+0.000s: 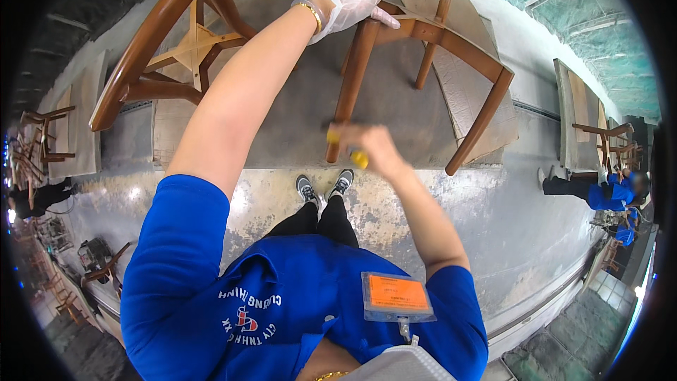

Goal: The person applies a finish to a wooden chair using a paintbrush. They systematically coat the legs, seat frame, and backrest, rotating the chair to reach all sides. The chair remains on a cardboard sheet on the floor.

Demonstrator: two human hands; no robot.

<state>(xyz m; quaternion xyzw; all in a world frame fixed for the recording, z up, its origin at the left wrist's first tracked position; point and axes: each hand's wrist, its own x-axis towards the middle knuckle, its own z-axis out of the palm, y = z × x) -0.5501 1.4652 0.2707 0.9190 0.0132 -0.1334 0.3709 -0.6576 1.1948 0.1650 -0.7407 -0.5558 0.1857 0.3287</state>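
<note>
An upturned brown wooden chair frame (470, 58) stands in front of me, its legs pointing toward me. My left hand (347, 8), in a thin translucent glove, grips the frame at the top of the near-left leg (355, 74), with thumb and fingers on either side of the wood. My right hand (374, 147) is bare and smeared by motion at the free end of that same leg. Yellow wraps or pads (360, 159) show at its fingers. Whether it holds something against the wood cannot be made out.
Another brown chair frame (151, 35) with a paler cross brace leans at the left. Flat cardboard (465, 92) lies under the chair. More chairs (46, 137) stand at the far left, behind a board (83, 116). People in blue (612, 192) work at the far right.
</note>
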